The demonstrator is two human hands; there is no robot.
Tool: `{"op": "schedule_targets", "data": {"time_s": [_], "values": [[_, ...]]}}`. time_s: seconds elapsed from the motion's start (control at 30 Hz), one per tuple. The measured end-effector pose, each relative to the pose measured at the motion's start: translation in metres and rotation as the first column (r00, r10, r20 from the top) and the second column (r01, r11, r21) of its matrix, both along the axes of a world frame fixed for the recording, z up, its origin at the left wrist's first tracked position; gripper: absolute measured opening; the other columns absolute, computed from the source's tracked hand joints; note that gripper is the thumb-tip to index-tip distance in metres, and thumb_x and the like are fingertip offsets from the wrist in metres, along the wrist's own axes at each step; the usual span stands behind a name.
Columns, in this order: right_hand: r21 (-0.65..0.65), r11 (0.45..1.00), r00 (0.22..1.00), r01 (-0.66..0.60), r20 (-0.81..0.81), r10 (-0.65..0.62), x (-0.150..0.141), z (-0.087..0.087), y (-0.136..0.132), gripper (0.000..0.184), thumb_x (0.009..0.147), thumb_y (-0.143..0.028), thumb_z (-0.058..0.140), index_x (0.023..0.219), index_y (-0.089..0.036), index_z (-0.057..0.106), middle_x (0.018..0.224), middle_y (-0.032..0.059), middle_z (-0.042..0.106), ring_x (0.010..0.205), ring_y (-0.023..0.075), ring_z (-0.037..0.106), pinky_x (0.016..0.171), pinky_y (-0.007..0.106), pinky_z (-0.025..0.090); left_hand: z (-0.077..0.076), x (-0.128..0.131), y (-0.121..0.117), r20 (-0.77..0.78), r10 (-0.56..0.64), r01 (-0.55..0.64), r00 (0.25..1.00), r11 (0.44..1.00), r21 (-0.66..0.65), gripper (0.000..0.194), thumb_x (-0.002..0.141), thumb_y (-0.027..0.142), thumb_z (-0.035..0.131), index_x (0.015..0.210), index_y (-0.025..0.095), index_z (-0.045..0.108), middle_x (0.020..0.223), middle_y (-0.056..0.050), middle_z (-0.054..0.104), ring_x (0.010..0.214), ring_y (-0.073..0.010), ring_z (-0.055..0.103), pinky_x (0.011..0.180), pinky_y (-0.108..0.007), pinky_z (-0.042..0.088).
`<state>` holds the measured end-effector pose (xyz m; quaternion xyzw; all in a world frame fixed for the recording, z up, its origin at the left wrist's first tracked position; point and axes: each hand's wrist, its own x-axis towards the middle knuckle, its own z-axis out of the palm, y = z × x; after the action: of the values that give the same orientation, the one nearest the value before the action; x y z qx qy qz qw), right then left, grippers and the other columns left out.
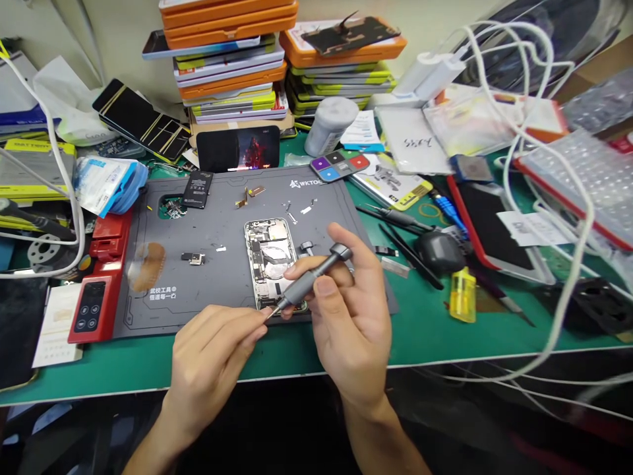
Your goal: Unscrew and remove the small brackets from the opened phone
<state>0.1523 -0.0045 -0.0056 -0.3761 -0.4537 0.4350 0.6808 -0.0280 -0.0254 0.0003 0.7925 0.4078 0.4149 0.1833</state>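
My right hand [353,323] is closed around the grey handle of a precision screwdriver [302,287], which tilts with its thin tip down to the left. The fingers of my left hand [212,353] are pinched together at that tip; whether a tiny part is between them is hidden. Just behind the hands lies an opened phone housing [270,247] with its inner parts exposed, its lower end partly covered by my fingers. A second dark knob-ended tool [307,247] shows beside the phone, mostly hidden by my right hand.
The phone lies on a grey work mat [198,227] with small loose parts and a battery [198,189]. A red device [91,309] borders it at left. A propped phone [239,149] and stacked boxes [227,72] stand behind. White cables [576,277] hang at right.
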Motion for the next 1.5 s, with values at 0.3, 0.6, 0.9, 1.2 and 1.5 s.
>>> {"op": "schedule_targets", "data": {"time_s": [0.3, 0.6, 0.9, 1.2, 1.5], "values": [[-0.069, 0.997, 0.999, 0.032, -0.002, -0.032, -0.0014, 0.0033, -0.0019, 0.042, 0.112, -0.028, 0.056, 0.153, -0.039, 0.057, 0.106, 0.0026, 0.077, 0.071, 0.0146, 0.074, 0.055, 0.027, 0.068, 0.0002, 0.0011, 0.0017, -0.003, 0.011, -0.011, 1.000, 1.000, 0.009, 0.025, 0.103, 0.003, 0.070, 0.123, 0.018, 0.074, 0.111, -0.004, 0.083, 0.101, -0.0134, 0.075, 0.090, -0.027, 0.059], [-0.111, 0.994, 0.998, -0.002, -0.065, -0.005, -0.0017, 0.0072, -0.0029, 0.041, 0.112, -0.028, 0.058, 0.152, -0.038, 0.057, 0.110, 0.0028, 0.080, 0.071, 0.0154, 0.077, 0.059, 0.029, 0.070, 0.0008, 0.0004, 0.0014, 0.003, 0.013, -0.013, 1.000, 1.000, 0.003, 0.025, 0.103, 0.003, 0.070, 0.122, 0.018, 0.074, 0.109, -0.004, 0.083, 0.099, -0.0137, 0.076, 0.089, -0.027, 0.059], [-0.020, 1.000, 0.998, 0.003, 0.055, -0.002, -0.0001, -0.0003, -0.0009, 0.044, 0.114, -0.027, 0.052, 0.157, -0.036, 0.051, 0.113, 0.0038, 0.080, 0.068, 0.0156, 0.078, 0.058, 0.031, 0.071, 0.0007, 0.0006, 0.0009, 0.005, 0.010, -0.010, 1.000, 1.000, -0.014, 0.027, 0.102, 0.003, 0.071, 0.123, 0.020, 0.075, 0.110, -0.005, 0.084, 0.098, -0.0158, 0.078, 0.088, -0.029, 0.061], [-0.031, 0.997, 0.978, 0.070, 0.199, -0.063, 0.0001, -0.0022, -0.0005, 0.046, 0.114, -0.030, 0.048, 0.160, -0.035, 0.047, 0.110, 0.0055, 0.080, 0.090, 0.0252, 0.083, 0.083, 0.048, 0.075, -0.0004, -0.0013, -0.0007, 0.025, -0.002, 0.002, 1.000, 1.000, -0.018, 0.031, 0.104, 0.004, 0.068, 0.128, 0.023, 0.075, 0.108, -0.005, 0.085, 0.095, -0.0173, 0.079, 0.083, -0.031, 0.062], [-0.025, 0.998, 0.979, 0.052, 0.198, -0.046, 0.0021, -0.0022, 0.0003, 0.045, 0.114, -0.028, 0.048, 0.159, -0.034, 0.048, 0.109, 0.0048, 0.080, 0.083, 0.0227, 0.083, 0.075, 0.043, 0.075, -0.0015, -0.0015, -0.0006, 0.039, -0.019, 0.020, 0.999, 1.000, -0.019, 0.034, 0.102, 0.000, 0.069, 0.128, 0.021, 0.075, 0.110, -0.004, 0.084, 0.098, -0.0158, 0.078, 0.084, -0.030, 0.062]]}}
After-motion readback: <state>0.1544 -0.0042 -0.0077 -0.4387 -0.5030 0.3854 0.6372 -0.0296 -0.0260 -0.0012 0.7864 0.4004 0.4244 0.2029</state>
